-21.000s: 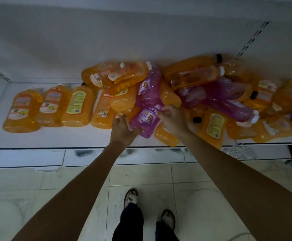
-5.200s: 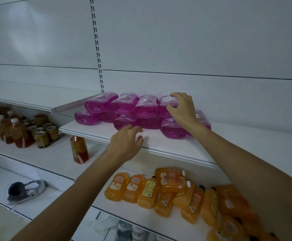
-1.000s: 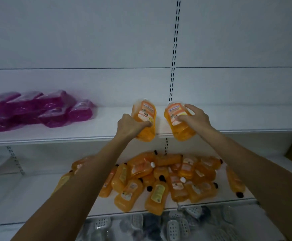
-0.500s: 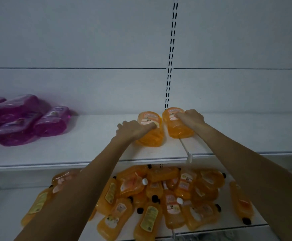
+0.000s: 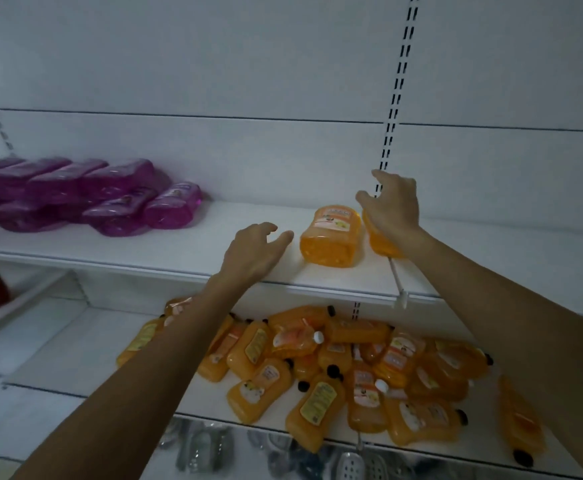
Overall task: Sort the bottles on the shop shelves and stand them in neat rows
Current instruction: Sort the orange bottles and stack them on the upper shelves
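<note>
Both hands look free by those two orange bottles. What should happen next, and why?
Probably reach down to the orange pile on the lower shelf for two more bottles. The left hand and right hand hold nothing, only two orange bottles sit on the upper shelf, and many lie heaped below.

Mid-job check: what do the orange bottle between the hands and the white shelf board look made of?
Orange bottle: likely translucent, glossy plastic; light glows through it and moulded ridges show on its base. White shelf board: probably painted sheet metal, smooth and matte, with a thin folded front lip; unconfirmed.
</note>
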The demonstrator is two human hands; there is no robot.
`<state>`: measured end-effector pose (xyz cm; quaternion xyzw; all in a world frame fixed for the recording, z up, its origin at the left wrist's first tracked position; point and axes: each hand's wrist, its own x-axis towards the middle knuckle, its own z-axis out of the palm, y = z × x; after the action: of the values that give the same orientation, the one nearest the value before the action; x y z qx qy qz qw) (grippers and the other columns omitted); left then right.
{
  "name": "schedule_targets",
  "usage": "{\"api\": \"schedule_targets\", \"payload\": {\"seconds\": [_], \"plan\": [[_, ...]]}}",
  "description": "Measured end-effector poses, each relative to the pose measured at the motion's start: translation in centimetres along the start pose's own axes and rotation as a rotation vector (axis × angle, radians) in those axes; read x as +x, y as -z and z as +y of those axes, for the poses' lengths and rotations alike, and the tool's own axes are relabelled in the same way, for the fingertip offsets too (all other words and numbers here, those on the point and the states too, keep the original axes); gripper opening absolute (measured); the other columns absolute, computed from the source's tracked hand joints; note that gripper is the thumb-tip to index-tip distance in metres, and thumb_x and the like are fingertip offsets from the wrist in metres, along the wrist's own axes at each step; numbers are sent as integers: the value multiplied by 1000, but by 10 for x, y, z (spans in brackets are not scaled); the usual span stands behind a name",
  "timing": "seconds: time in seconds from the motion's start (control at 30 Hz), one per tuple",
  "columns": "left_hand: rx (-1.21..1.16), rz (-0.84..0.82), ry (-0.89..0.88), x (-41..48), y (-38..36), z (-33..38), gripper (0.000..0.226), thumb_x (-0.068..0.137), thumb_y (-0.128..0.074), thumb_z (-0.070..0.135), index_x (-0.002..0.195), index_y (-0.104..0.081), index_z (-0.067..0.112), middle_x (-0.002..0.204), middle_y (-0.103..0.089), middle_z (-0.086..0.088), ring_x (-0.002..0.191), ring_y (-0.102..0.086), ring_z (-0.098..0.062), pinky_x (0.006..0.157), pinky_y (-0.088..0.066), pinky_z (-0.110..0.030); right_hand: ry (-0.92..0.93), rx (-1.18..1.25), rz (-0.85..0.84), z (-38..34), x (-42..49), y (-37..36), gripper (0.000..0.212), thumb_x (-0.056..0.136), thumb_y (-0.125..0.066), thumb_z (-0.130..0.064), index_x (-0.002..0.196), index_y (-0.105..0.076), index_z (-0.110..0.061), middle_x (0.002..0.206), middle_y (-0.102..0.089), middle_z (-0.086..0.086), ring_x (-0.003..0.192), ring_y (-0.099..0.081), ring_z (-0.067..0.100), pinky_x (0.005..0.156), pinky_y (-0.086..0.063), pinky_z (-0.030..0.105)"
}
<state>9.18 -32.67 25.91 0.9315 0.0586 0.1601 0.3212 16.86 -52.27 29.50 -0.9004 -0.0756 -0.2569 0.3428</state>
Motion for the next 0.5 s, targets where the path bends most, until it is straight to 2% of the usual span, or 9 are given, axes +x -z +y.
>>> {"api": "schedule_targets", "payload": {"seconds": [0.17, 0.3, 0.5], "plan": [[45, 163, 85, -52, 42, -51, 43, 90, -54, 32, 128, -54, 12, 132, -55, -8, 118, -52, -24, 98, -41, -36, 248, 173, -109, -66, -37, -36, 53, 91, -55, -21, 141, -42, -13, 140, -48, 5, 134, -30, 21, 102, -31, 29], [82, 248, 238, -104, 74, -97, 43, 90, -55, 26, 129, -53, 9, 131, -56, -10, 115, -55, -24, 92, -41, -31, 460, 256, -231, -117, -81, -74, 51, 89, -58, -16, 138, -47, -12, 136, -53, 4, 129, -37, 21, 100, -31, 25], [100, 362, 465, -168, 119, -151, 41, 90, -54, 23, 128, -54, 8, 129, -57, -11, 117, -54, -25, 98, -39, -31, 608, 361, -452, -172, -144, -127, 48, 88, -58, -13, 135, -50, -10, 131, -57, 7, 124, -44, 23, 101, -32, 26]]}}
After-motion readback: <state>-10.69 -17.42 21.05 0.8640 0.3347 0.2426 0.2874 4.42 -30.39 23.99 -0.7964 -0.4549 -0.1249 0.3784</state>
